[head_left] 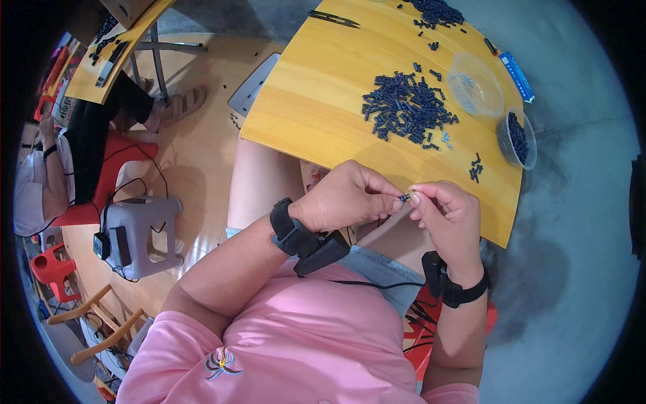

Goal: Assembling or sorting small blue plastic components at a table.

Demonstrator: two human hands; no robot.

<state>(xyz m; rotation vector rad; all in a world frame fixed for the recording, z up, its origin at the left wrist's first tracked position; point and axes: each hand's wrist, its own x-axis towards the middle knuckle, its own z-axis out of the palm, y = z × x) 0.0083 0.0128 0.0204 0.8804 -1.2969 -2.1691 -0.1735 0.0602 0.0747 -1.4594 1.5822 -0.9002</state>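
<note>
Part, small and dark, sits pinched between the fingertips of left hand and right hand, at six o'clock from the pile on the table; it looks light, stiff, perhaps slippery and probably not fragile, best taken by its ends, thumb against forefinger

Small, short black piece, material unclear, mostly hidden by fingertips. Pinched at left hand thumb and forefinger, just off their right side; right hand fingertips meet it from the other side. Exact tilt can't be made out.
</note>
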